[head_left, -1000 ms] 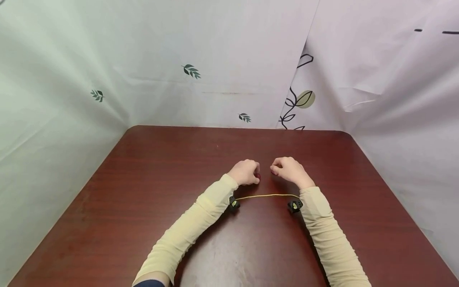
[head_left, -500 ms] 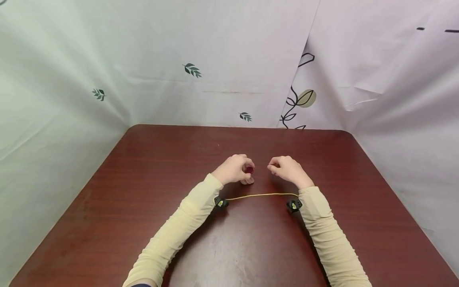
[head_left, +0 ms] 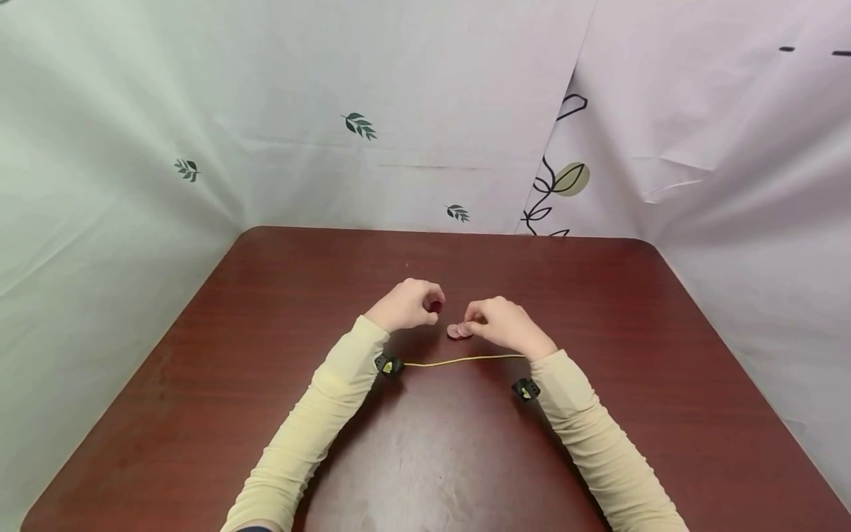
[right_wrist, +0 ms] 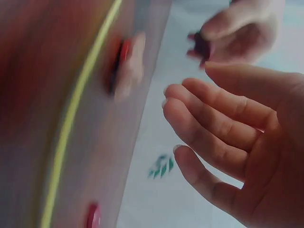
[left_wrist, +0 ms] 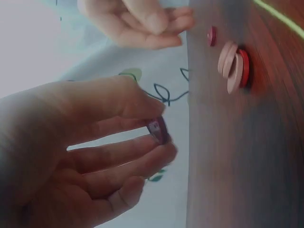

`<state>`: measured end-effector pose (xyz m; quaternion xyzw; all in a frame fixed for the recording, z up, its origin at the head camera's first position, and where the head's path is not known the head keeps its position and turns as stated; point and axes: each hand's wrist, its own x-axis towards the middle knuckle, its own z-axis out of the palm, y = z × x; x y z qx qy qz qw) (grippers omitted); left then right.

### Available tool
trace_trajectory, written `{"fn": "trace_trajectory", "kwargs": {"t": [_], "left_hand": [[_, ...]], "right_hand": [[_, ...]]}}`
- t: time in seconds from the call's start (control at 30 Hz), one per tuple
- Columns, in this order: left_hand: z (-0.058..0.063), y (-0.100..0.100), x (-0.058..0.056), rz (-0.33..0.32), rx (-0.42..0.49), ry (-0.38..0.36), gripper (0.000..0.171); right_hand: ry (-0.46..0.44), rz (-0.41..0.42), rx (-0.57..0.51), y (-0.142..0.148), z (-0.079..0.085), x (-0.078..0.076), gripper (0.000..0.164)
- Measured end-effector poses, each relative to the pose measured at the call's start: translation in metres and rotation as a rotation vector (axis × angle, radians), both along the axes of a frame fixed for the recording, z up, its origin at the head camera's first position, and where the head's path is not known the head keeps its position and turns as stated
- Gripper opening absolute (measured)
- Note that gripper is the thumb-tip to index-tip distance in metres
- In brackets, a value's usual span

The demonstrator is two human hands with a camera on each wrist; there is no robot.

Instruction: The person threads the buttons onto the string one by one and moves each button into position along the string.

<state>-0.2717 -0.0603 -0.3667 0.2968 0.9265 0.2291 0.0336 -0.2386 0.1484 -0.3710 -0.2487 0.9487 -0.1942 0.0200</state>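
Note:
In the head view my left hand (head_left: 408, 304) is raised left of a few flat round discs (head_left: 459, 331) on the table. Thumb and fingertips pinch a small dark red disc (left_wrist: 157, 130), best seen in the left wrist view. My right hand (head_left: 501, 324) hovers close at the right of the discs. In the right wrist view its fingers (right_wrist: 213, 118) are loosely bent with nothing held. The pale pinkish discs (left_wrist: 230, 66) overlap, with a bright red disc (left_wrist: 245, 68) against them. A smaller crimson disc (left_wrist: 212, 36) stands apart from that group.
A yellow cord (head_left: 459, 360) runs between the black wrist devices (head_left: 388, 366), in front of the hands. The brown wooden table (head_left: 166, 384) ends at a pale leaf-patterned curtain (head_left: 399, 148) at the back and sides.
My left hand moves left with the dark red disc, uncovering the pale discs on the table. My right hand shifts left, up to those discs.

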Motion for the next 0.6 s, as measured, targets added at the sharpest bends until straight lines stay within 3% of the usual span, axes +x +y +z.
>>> {"fn": "trace_trajectory", "kwargs": {"t": [0.33,0.6], "left_hand": [[-0.005,-0.014,-0.009,0.005,-0.014,-0.005,0.021],[-0.005,-0.014,-0.01,0.0,-0.032,-0.015,0.019]], "right_hand": [[-0.077,0.251,0.144,-0.05,-0.009,0.012,0.01],[-0.087,0.242,0.252,-0.067,-0.021,0.013,0.015]]}}
